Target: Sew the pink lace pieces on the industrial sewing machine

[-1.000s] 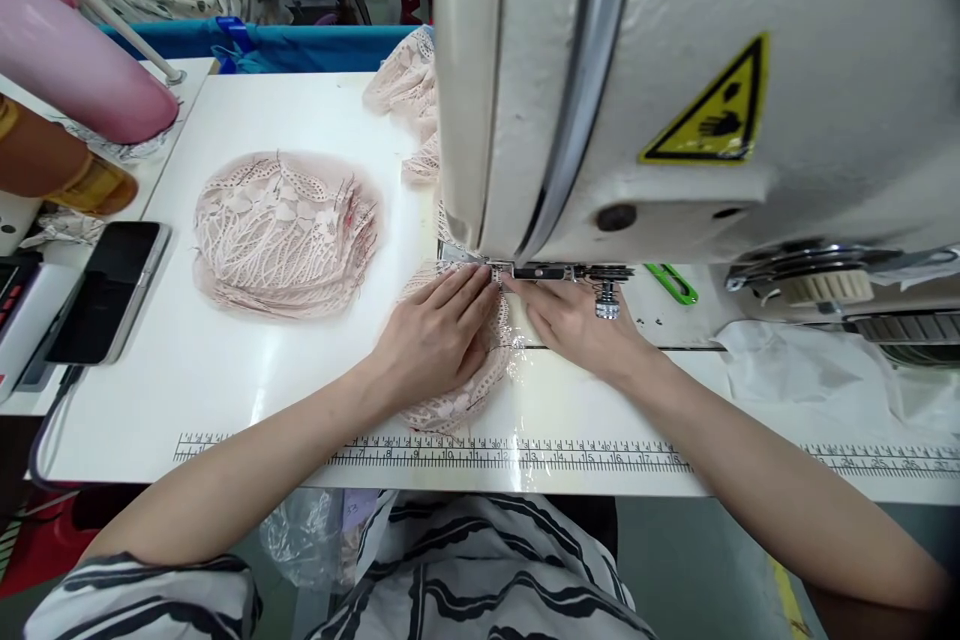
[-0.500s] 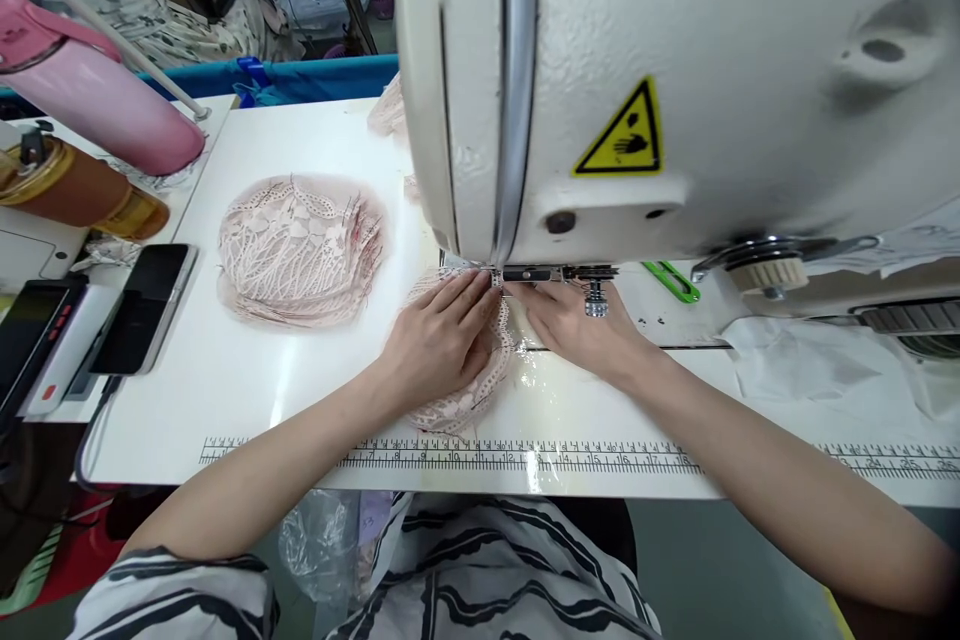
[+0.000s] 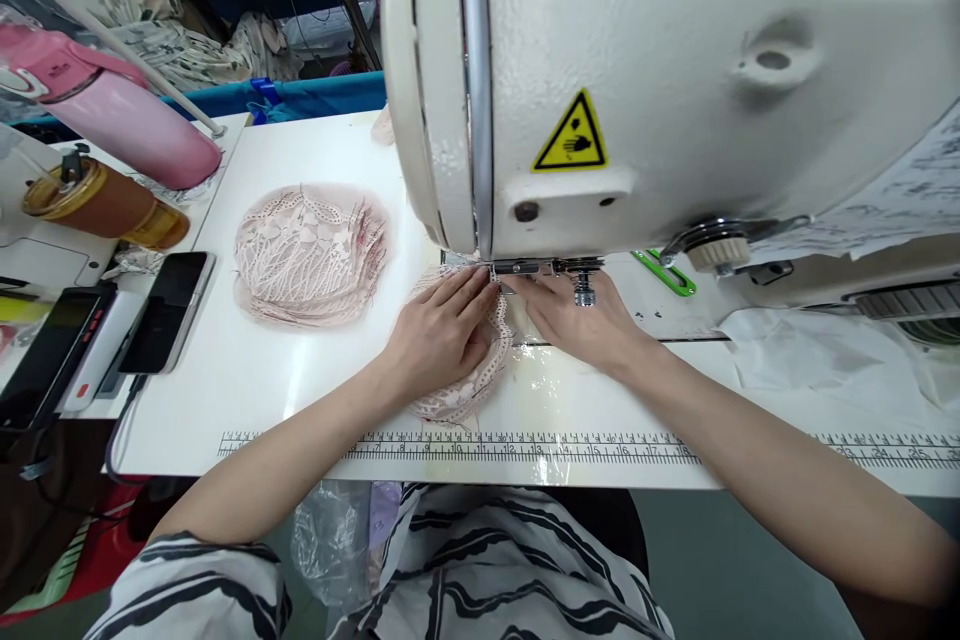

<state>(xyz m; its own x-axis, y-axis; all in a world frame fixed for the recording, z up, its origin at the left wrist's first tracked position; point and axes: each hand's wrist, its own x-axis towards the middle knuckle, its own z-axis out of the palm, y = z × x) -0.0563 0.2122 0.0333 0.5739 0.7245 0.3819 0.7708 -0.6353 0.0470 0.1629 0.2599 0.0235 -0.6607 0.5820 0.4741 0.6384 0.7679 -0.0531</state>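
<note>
A pale pink lace piece point(image 3: 469, 395) lies under the presser foot area of the white sewing machine point(image 3: 645, 90). My left hand point(image 3: 444, 325) rests flat on that lace, fingers stretched out and pointing up to the needle area. Just right of the foot, my right hand point(image 3: 577, 315) lies low, its fingertips at the lace edge and partly hidden behind the metal attachment point(image 3: 584, 288). Whether those fingertips pinch the edge cannot be made out. To the left sits a stack of pink lace pieces point(image 3: 311, 255) with loose thread ends.
Left of the stack are a phone point(image 3: 165, 312), a brown cup point(image 3: 105, 203) and a pink bottle point(image 3: 142, 115). A green thread snipper point(image 3: 666, 272) lies behind my right hand. White cloth point(image 3: 810, 355) is at right. A printed ruler point(image 3: 570, 448) runs along the table's front edge.
The camera view has shifted slightly, so the machine appears further left and the bottle and phone further right. Both hands keep nearly the same place at the lace.
</note>
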